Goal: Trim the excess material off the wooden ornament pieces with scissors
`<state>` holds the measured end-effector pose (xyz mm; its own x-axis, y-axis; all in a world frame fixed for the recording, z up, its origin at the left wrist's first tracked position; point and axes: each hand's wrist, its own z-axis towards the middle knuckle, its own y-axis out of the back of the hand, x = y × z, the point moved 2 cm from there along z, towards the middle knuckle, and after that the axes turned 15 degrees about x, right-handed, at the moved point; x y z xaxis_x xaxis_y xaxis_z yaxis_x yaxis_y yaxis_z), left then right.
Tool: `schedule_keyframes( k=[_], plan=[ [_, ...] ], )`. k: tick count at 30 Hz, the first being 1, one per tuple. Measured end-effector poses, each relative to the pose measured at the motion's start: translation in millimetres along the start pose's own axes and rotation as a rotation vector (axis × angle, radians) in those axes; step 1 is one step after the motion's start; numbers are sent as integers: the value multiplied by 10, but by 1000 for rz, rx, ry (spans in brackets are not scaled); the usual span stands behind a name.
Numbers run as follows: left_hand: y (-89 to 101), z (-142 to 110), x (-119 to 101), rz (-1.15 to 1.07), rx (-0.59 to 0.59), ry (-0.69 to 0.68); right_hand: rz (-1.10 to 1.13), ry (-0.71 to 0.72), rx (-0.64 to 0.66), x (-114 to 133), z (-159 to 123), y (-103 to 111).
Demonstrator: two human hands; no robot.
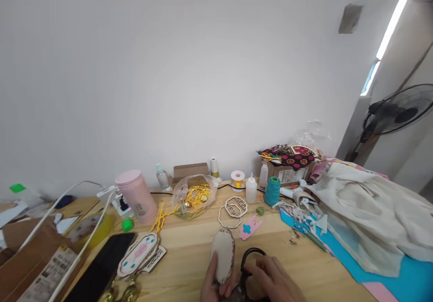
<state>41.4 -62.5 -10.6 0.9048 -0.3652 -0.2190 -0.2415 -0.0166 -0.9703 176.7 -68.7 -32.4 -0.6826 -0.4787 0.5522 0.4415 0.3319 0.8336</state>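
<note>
My left hand is closed round the lower edge of an oval cream fabric-covered piece with a dark, uneven rim. Beside it, my right hand has its fingers on the black loop handles of a pair of scissors; their blades are mostly hidden at the bottom edge. Just beyond the hands lie a pink cut-out with a blue flower and a wooden lattice frame, with a thin outline frame next to it.
A phone, decorated oval plaques and a pink tumbler stand or lie left. At the back are a bag of yellow cord, a white squeeze bottle and teal thread. Cream cloth covers the right.
</note>
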Motion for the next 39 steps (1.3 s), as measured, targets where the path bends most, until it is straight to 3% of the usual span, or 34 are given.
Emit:
schedule_keyframes(
  k=[3,6,11,15,20,23,29,34,39],
  plan=[
    [-115,55,55,11,-33,33,-68,-14,13,-23,7,128],
    [-138,76,41,95,-154,-7,-36,-30,2,-109,-98,222],
    [-66,118,16,189,-231,-128,-7,-112,-274,-322,-444,423],
    [25,179,198,220,-228,-118,107,-247,-431,-418,-544,460],
    [16,204,406,256,-56,-161,172,-344,-323,-254,-400,333],
    [-8,193,433,274,-23,-176,115,-418,-328,-114,-325,304],
    [-5,180,448,204,-83,-198,-26,-462,-283,-43,-261,270],
    [21,184,442,188,-225,-176,-14,-513,-262,-67,-256,232],
    [26,195,418,240,-291,-127,-18,-571,-257,-48,-240,260]
  ],
)
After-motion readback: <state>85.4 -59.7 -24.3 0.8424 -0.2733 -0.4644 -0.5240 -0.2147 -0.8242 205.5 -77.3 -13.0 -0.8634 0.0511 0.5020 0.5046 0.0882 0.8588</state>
